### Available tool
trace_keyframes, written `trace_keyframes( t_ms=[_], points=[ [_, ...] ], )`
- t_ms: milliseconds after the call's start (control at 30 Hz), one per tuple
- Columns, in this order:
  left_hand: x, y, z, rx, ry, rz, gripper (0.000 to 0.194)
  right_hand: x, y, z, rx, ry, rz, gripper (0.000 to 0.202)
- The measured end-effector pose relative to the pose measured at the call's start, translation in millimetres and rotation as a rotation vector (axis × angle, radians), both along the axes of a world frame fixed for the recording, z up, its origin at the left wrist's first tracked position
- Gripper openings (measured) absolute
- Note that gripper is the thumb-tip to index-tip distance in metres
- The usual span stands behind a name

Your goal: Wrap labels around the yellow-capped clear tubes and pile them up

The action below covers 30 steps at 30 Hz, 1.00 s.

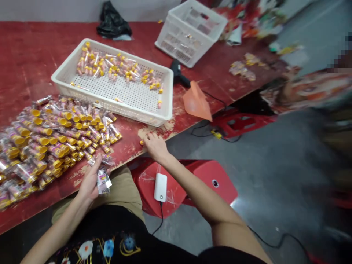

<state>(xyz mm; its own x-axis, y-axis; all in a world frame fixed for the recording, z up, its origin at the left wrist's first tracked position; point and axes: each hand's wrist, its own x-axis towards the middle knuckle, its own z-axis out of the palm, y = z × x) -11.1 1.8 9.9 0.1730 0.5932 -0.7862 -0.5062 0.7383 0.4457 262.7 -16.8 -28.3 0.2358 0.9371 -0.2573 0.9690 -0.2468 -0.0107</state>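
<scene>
My left hand (90, 180) is closed around a few shiny foil-and-clear packets (103, 180) with purple print, just off the table's front edge. Beside it spreads a big heap of wrapped tubes (55, 143) with yellow caps. My right hand (156, 147) rests on the table edge with its fingers bent together. A small yellow cap (141, 142) shows at those fingertips; what the fingers hold is hidden. Beyond both hands, a white perforated tray (110, 91) contains many small yellow-capped tubes (112, 68) filled with pink.
On the red table (30, 66) are a black bag (112, 22), a white crate (181, 40), a black hot-glue gun (178, 73) and an orange sheet (196, 101). A white power bank (160, 187) lies on a red stool (176, 200). Another person's patterned sleeve (308, 88) is at right.
</scene>
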Motion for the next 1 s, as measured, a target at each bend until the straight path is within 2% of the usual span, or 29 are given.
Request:
trace_keyframes(
  t_ms=[100, 200, 233, 300, 400, 467, 533, 633, 767, 1000],
  points=[
    [4, 1, 1.4, -0.015, -0.003, -0.011, 0.007, 12, -11, 7.9, 0.056, 0.08, -0.067, 0.026],
    [10, -5, 6.4, -0.034, -0.038, -0.006, 0.007, 8, -30, 12.6, 0.103, 0.279, -0.052, 0.03],
    [12, -6, 7.2, -0.043, -0.057, -0.006, 0.008, 2, -38, 12.9, 0.147, 0.372, -0.039, 0.032],
    [15, -8, 6.2, -0.023, -0.102, -0.002, 0.011, -19, -51, 13.8, 0.347, 0.678, -0.062, 0.034],
    [16, -9, 2.0, -0.025, -0.119, -0.008, 0.017, -62, -66, 20.0, 0.733, 1.283, -0.234, 0.043],
    [16, -11, 1.3, -0.011, -0.103, -0.017, 0.02, -91, -70, 25.1, 0.835, 1.458, -0.282, 0.044],
    [15, -15, 2.2, 0.021, -0.089, -0.031, 0.023, -112, -70, 26.5, 0.887, 1.45, -0.276, 0.041],
    [14, -19, 3.7, 0.052, -0.088, -0.069, 0.023, -126, -66, 21.5, 0.977, 1.364, -0.305, 0.039],
    [15, -22, 2.4, 0.095, -0.096, -0.084, 0.025, -131, -71, 14.0, 1.05, 1.299, -0.341, 0.039],
    [12, -22, 4.1, 0.238, -0.026, -0.053, 0.036, -133, -90, 12.6, 1.057, 1.314, -0.258, 0.028]
  ],
)
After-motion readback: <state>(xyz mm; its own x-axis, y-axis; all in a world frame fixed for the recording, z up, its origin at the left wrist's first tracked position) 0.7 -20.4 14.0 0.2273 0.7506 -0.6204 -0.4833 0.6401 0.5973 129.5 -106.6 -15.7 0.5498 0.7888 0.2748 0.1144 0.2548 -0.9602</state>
